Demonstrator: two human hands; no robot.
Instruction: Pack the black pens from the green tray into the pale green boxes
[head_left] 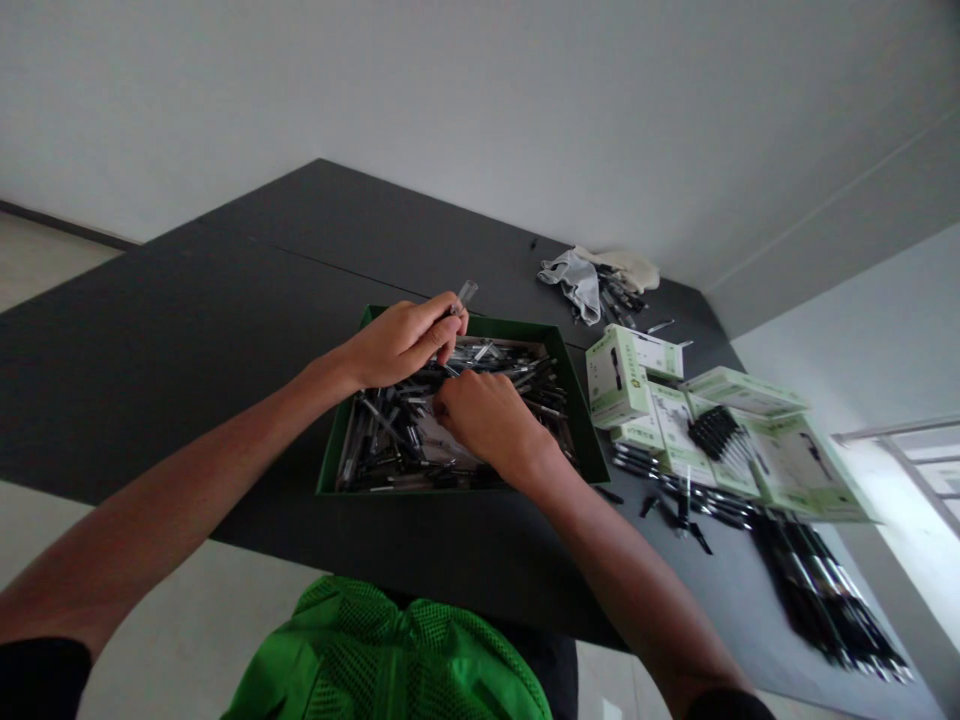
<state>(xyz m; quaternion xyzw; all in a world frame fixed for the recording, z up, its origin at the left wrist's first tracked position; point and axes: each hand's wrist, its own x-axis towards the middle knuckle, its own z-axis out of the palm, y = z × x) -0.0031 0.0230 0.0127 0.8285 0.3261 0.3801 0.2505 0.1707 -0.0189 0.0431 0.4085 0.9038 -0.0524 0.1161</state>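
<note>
My left hand (420, 340) is closed above the far side of a green box, fingers wrapped round a pen. The clear end of that pen (467, 292) sticks out past the thumb and forefinger. Inside the green box (592, 465) lie many loose pens and pen parts (390, 425), black and transparent, in a jumble. My right hand (487, 415) reaches into the box just below the left one, its fingers curled and pressed together. Its fingertips are partly hidden, so I cannot see what they grip.
Green-and-white pen boxes (619, 375) stand stacked at the right, with black pens (720, 435) on top. Bundled pens (825, 590) lie along the dark table's (225, 330) right side. Grey and cream gloves (577, 280) rest by more pens near the wall.
</note>
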